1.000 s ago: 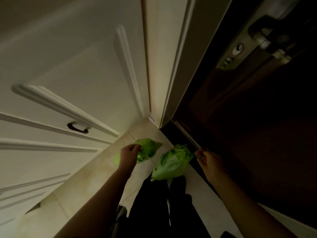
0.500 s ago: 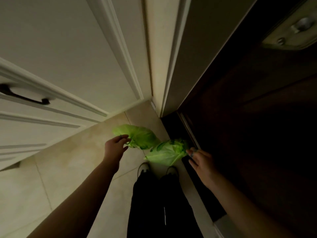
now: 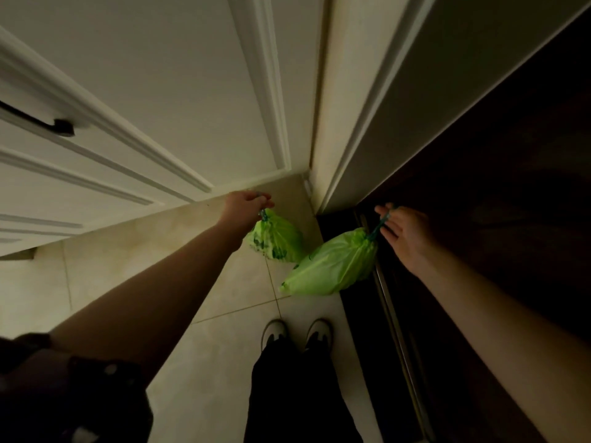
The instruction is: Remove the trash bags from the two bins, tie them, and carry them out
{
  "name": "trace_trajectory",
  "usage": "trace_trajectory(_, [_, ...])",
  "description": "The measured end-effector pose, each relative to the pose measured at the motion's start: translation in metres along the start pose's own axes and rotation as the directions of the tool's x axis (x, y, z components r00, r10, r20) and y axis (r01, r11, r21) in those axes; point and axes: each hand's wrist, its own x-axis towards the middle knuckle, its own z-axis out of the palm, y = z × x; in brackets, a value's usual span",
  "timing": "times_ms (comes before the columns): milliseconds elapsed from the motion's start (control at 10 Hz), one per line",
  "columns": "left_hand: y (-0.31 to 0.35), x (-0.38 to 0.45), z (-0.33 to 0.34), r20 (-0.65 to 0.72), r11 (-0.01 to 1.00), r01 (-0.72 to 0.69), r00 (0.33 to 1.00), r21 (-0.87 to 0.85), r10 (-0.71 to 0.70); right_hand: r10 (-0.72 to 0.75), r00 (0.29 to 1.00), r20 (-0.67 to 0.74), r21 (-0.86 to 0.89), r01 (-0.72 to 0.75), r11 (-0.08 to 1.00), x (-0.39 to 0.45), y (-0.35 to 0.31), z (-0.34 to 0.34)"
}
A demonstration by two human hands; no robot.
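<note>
Holding one green bag in each hand, the person stands in a dim corner between a white panelled cabinet (image 3: pixel 153 91) and a dark door (image 3: pixel 499 193). The left hand (image 3: pixel 244 207) has its fingers closed around the drawstring of the left bag (image 3: pixel 276 241), which hangs just below it, above the tiled floor (image 3: pixel 128 257). The right hand (image 3: pixel 406 233) is less tight: its fingers look half spread, with the drawstring hooked over them, and the right bag (image 3: pixel 329 266) hangs from it near the door's lower edge. Both bags are gathered shut at the neck, so the tying seems done and the step in hand is the carrying out. The two white shoes (image 3: pixel 297 334) point toward the corner. In my judgement, the next move needs the door opened; for this one hand must be free, so both strings should go into one hand first. The loosely hooked right bag could slip.
</note>
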Motion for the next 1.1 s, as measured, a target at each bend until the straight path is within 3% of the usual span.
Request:
trace_trajectory(300, [0.033, 0.032, 0.014, -0.040, 0.994, -0.106, 0.994, -0.021, 0.105, -0.061, 0.998, 0.022, -0.063, 0.062, 0.996, 0.035, -0.037, 0.027])
trace_trajectory(500, [0.043, 0.046, 0.015, -0.128, 0.933, -0.005, 0.991, -0.361, -0.044, -0.001, 1.000, 0.013, -0.117, 0.003, 0.993, 0.047, -0.026, 0.040])
trace_trajectory(800, [0.023, 0.051, 0.006, -0.109, 0.995, -0.027, 0.994, -0.094, 0.017, 0.082, 0.997, 0.009, -0.228, -0.078, 0.971, 0.046, -0.010, 0.047])
trace_trajectory(1100, [0.017, 0.020, -0.021, -0.075, 0.975, 0.076, 0.993, -0.208, -0.093, -0.007, 0.997, -0.081, -0.505, -0.035, 0.862, 0.020, -0.014, 0.047])
